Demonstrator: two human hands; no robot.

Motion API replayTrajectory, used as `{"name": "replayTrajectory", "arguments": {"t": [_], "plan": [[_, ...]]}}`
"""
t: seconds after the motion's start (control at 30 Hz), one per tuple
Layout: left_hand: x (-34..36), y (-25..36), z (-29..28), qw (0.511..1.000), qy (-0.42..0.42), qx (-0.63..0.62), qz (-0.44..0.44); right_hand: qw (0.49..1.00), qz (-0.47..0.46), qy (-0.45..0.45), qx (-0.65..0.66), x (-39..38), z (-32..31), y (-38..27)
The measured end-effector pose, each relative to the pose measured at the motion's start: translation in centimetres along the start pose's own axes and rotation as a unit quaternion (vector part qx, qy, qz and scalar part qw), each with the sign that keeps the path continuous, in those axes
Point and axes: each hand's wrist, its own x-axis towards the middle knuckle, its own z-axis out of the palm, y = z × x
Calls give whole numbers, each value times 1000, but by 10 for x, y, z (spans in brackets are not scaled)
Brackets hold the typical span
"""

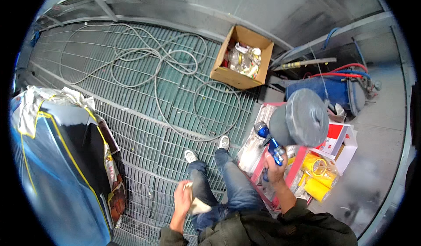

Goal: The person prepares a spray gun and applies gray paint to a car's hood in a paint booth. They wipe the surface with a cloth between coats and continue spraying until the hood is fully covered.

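Observation:
My right hand (275,169) is closed round the handle of a blue spray gun (276,149). A big round grey cup with a lid (302,119) rises above the gun and appears to be fixed to it. The gun's round nozzle end points to the left. In front of my thighs, my left hand (182,197) grips a crumpled cream cloth (199,206), which hangs to the right of the fingers. Off to the left stands a dark, curved body panel (74,145), edged with yellow tape, masking paper and bluish film.
A pale hose (158,66) lies in loops over the floor grating (144,132). An open cardboard box (230,76) holds crumpled waste. Right of me, a red-framed cart (298,162) carries paper and yellow tape rolls (316,189). Beyond it lies a blue tank (342,92) with hoses.

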Motion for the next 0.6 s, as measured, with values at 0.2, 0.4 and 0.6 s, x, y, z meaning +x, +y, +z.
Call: {"name": "replayTrajectory", "arguments": {"t": [0.2, 0.4, 0.6], "plan": [[247, -115, 75, 735, -323, 590, 86, 987, 92, 129, 0, -2, 38, 137], [488, -323, 178, 613, -353, 667, 235, 975, 107, 192, 19, 17, 23, 296], [564, -459, 270, 671, -284, 638, 250, 974, 119, 186, 45, 29, 4, 383]]}}
